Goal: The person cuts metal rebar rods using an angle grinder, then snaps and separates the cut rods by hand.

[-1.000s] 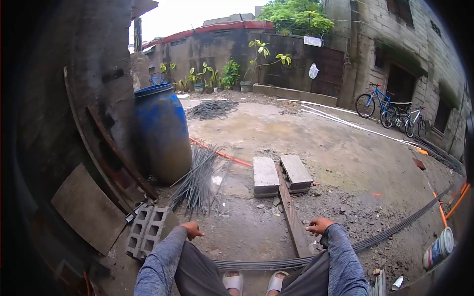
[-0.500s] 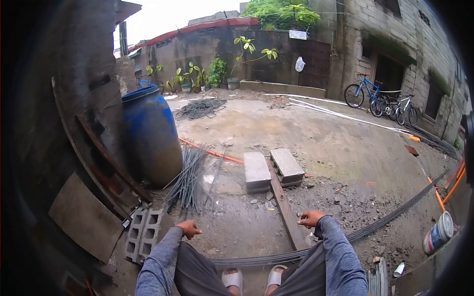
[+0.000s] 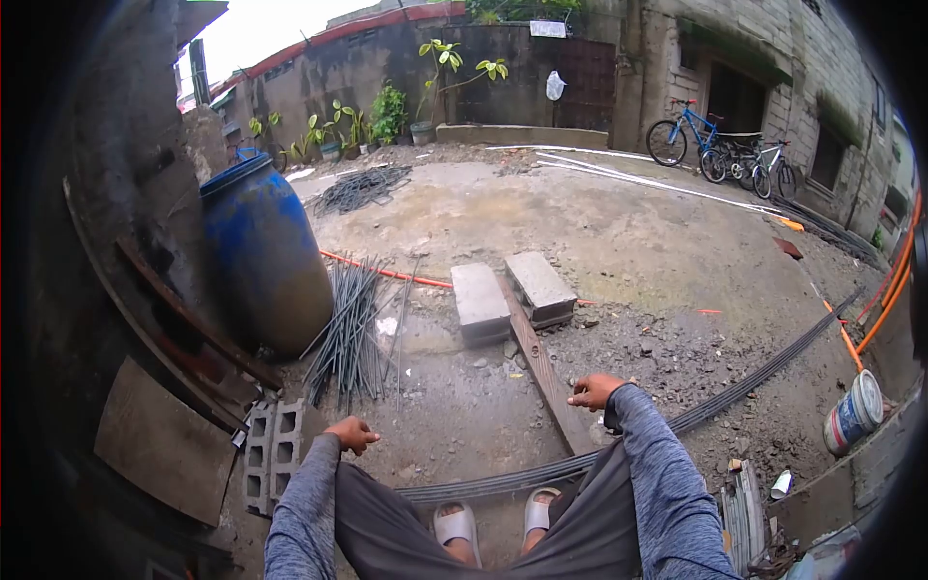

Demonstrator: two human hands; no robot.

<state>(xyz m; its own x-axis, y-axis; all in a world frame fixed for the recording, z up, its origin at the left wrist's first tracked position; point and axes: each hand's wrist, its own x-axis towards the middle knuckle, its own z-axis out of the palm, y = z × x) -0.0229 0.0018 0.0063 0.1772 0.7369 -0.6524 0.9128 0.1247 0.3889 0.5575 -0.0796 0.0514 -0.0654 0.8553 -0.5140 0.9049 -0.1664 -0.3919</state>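
My left hand (image 3: 353,435) hangs in the air by my left knee, its fingers curled in and nothing visible in it. Over the right knee, my right hand (image 3: 594,391) is also loosely closed, with no object showing. Between and beyond the hands, a wooden plank (image 3: 543,372) lies on the ground, its far end between two concrete blocks (image 3: 480,295). A bundle of long dark rods (image 3: 541,474) crosses the ground in front of my sandals. Thin grey rods (image 3: 356,333) lie in a heap beyond my left hand.
A blue barrel (image 3: 261,256) stands at the left, with a hollow block (image 3: 274,454) nearer. An orange hose (image 3: 387,272) runs behind the rods. At the right are a paint bucket (image 3: 854,414) and, farther back, bicycles (image 3: 681,140). White pipes (image 3: 638,180) lie across the yard.
The view has tilted down and turned slightly right, so the yard sits higher and farther left in it. Both hands stay curled over the knees.
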